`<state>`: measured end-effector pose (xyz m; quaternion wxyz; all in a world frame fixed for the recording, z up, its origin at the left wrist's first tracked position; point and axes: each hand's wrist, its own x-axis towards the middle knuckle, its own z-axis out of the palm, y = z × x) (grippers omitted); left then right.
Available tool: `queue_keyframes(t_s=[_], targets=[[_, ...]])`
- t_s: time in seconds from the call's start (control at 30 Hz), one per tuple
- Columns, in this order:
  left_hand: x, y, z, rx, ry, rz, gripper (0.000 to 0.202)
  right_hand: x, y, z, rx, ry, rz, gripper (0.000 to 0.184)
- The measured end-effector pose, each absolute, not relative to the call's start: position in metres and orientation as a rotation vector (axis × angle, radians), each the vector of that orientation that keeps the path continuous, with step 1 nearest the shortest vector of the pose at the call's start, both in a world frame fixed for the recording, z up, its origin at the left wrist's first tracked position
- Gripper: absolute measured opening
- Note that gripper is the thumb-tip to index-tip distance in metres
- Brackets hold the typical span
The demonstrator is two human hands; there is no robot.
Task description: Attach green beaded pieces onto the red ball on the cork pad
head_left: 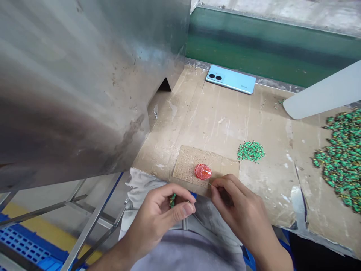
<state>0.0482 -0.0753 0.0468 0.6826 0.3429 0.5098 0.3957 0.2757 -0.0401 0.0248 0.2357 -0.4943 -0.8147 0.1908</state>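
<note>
My left hand (159,214) is curled near the table's front edge, its fingers closed round a few small green parts (172,200). My right hand (239,210) is beside it, thumb and forefinger pinched on one tiny green part at the near edge of a small perforated cardboard pad (187,165). A red translucent lump (202,171) lies on that pad just beyond my fingers. A small heap of green parts (251,151) sits to the right of the pad.
The cardboard-covered worktable (225,116) carries a light blue phone (230,78) at the back and a large pile of green parts (342,158) at the right. A white curved sheet (324,94) lies at the back right. A big metal housing (84,82) fills the left.
</note>
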Motion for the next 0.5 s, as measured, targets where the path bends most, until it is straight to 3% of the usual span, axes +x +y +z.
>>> queue_keyframes(t_s=[0.5], targets=[[0.051,-0.072,0.044,0.699,1.169,0.934,0.031,0.278,-0.039,0.031,-1.347,-2.127,0.589,0.01]])
